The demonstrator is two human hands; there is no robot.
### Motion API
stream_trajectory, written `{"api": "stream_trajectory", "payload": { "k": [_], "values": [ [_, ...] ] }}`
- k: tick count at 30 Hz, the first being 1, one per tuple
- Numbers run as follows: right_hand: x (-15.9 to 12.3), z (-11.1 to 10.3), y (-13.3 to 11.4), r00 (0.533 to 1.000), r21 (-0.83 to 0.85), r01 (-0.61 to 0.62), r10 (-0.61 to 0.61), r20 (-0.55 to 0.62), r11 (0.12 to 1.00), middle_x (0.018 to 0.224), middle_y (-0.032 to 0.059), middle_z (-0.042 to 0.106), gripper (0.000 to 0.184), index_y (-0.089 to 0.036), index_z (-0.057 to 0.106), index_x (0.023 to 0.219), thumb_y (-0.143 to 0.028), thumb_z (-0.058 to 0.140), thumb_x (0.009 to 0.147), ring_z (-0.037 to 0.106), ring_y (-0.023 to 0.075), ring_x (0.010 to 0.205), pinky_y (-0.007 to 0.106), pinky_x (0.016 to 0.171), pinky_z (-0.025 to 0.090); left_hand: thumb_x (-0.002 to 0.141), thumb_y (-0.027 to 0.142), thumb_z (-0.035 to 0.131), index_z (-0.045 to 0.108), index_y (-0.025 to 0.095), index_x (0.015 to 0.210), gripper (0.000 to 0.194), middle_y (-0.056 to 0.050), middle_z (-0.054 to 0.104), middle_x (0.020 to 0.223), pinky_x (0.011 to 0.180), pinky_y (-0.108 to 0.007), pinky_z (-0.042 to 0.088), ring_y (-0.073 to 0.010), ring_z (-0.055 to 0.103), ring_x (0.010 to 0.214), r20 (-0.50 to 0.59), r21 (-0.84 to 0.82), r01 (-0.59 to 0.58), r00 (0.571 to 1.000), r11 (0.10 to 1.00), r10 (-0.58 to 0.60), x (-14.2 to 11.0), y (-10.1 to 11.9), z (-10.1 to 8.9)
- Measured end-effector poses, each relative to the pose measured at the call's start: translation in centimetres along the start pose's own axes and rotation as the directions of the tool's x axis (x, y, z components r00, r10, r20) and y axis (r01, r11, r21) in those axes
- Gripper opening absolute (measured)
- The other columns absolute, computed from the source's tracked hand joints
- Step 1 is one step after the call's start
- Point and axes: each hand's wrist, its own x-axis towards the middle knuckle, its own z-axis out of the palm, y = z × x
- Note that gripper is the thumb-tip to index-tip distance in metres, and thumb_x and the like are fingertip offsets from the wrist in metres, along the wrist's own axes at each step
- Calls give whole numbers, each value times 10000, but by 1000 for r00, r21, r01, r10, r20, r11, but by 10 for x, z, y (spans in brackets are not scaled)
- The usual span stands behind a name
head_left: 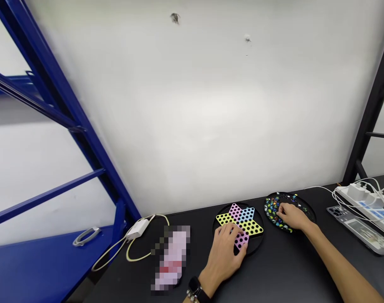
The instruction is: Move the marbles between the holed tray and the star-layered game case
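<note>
A star-shaped Chinese checkers board (252, 227) with pink, blue and yellow points and black holes lies in a round black tray (258, 247). My left hand (223, 252), a dark watch at its wrist, lies over the board's near left part with fingers apart, hiding some holes. To the right, many coloured marbles (270, 209) fill the left side of a second round black tray (311, 213). My right hand (292, 215) is in among these marbles, fingertips pinched together. Whatever is between those fingertips is too small to make out.
A pixelated pinkish packet (176, 256) and a white adapter with cable (138, 228) lie left on the black table. A phone-like grey case (362, 231) and a power strip (368, 206) with cables sit right. A blue metal frame (84, 126) stands left, beside the white wall.
</note>
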Motion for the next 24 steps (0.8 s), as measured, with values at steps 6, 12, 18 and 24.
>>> {"api": "stream_trajectory", "payload": {
  "k": [6,12,18,24],
  "values": [
    [-1,4,5,1000,19,4,-4,-7,1000,831,69,637,131,-227,535,775,-290,487,880,620,239,727,337,666,390,858,251,574,576,253,998,140,-34,627,1048,932,-414,450,-228,600,991,-1,-3,-9,1000,1000,9,1,0,-1],
    [9,-1,4,990,469,-12,77,-118,883,641,-5,522,298,-234,457,703,-427,373,915,515,161,580,276,564,371,864,246,571,572,249,994,130,-34,623,1053,944,-414,438,-228,592,1007,-4,-9,-6,1000,1000,6,0,0,0],
    [12,1,2,989,594,-54,123,-76,802,567,-34,459,415,-236,436,689,-585,338,891,400,122,465,248,453,263,859,245,578,566,248,989,131,-31,625,1049,936,-418,437,-229,592,1003,-3,-16,-18,1000,1000,18,0,-2,2],
    [3,5,-9,998,245,54,-43,-51,968,597,-1,558,360,-224,476,610,-471,514,869,527,173,637,261,585,317,851,251,584,574,248,979,129,-34,628,1034,923,-411,446,-230,596,984,-25,-9,-34,999,999,33,0,-2,2]
  ]
}}
